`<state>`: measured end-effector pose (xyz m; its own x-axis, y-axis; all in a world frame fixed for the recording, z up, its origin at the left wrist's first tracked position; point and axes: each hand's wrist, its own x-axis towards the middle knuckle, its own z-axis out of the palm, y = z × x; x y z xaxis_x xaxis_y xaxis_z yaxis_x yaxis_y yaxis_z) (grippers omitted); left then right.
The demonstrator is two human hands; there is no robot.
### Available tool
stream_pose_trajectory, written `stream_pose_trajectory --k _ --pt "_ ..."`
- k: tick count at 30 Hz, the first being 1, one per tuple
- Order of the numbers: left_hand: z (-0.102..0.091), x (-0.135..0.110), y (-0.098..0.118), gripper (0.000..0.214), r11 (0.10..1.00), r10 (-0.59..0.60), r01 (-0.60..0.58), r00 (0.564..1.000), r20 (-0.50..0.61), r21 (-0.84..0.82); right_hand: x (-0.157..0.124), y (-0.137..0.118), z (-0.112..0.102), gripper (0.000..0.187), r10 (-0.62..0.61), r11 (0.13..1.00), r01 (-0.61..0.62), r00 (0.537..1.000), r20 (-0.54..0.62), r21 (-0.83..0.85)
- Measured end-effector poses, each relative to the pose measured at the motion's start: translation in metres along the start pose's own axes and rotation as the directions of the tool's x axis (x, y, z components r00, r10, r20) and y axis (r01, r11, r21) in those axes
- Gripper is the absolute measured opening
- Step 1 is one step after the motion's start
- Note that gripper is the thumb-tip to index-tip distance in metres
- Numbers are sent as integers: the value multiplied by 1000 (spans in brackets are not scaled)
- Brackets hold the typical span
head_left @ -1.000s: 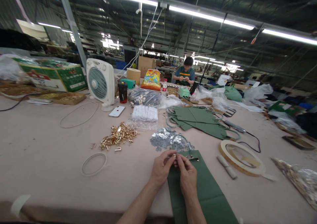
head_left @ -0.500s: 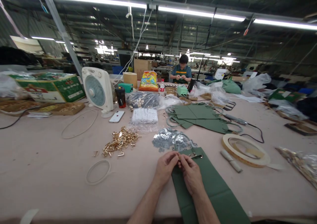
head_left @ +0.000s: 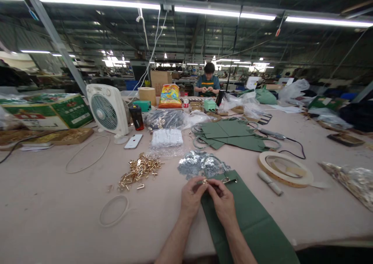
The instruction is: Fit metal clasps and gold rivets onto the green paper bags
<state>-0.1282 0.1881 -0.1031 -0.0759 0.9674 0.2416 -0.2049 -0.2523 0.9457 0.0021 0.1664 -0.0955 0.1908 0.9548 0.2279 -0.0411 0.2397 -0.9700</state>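
Observation:
My left hand [head_left: 190, 198] and my right hand [head_left: 222, 203] meet fingertip to fingertip, both closed in a pinch. Between them is a small gold metal fitting [head_left: 205, 181], partly covered by the fingers. Under my right hand lies a dark green bag panel [head_left: 253, 213], its lower end running toward the table's front edge. A gold buckle [head_left: 225, 180] sits at the panel's top, beside my right fingers. Just beyond, a thin green looped handle [head_left: 207, 159] rests over a heap of silver metal plates [head_left: 189, 165]. Gold U-shaped fittings [head_left: 140, 170] are piled to the left.
More green panels with handles [head_left: 227, 132] lie farther back, near a corded tool [head_left: 272, 133]. A tape roll [head_left: 305, 178] is at right. On the left are a fan [head_left: 106, 110], a phone [head_left: 133, 141] and a tubing ring [head_left: 100, 219]. A person [head_left: 207, 83] sits opposite.
The view has shifted slightly, so the far table items appear farther left. Both hands still pinch together, and the small gold fitting shows more between the fingertips.

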Motion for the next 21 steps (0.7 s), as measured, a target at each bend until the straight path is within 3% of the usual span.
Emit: stream_pose_trajectory --k 6,21 --pt "3 -3 7 25 999 16 -16 1000 14 35 2 7 -5 22 -99 986 94 995 -28 -139" --pt "-1 -2 6 31 991 -91 96 994 61 -97 -1 -5 -3 10 -353 889 366 931 97 -275"
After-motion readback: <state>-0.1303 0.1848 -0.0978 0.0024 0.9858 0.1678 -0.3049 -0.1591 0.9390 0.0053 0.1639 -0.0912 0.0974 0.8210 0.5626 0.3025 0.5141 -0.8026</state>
